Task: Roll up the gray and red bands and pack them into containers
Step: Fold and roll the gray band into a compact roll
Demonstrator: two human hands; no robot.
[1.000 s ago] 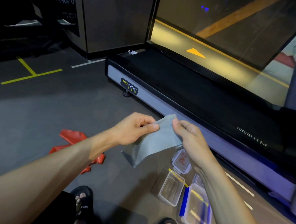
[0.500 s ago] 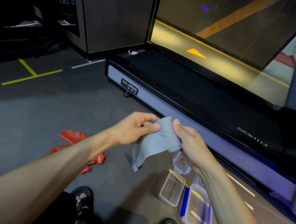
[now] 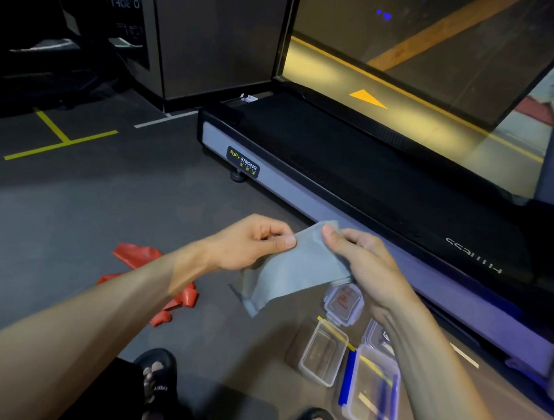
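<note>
Both hands hold the gray band point(image 3: 293, 269) in the air above the floor: the left hand point(image 3: 251, 244) pinches its upper edge between thumb and fingers, the right hand point(image 3: 360, 263) grips the other side with fingers curled round it. Its long axis slopes down toward the left, the loose end hanging free. The red band point(image 3: 142, 266) lies crumpled on the floor, nearer the left arm; the 2 open containers point(image 3: 322, 355) sit below the right.

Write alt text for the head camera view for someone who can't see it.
Two hands, left hand and right hand, pinch the top edge of a gray band held above a dark gym floor. A crumpled red band lies on the floor to the left, clear plastic containers and lids sit lower right, and a treadmill stands beyond.
</note>
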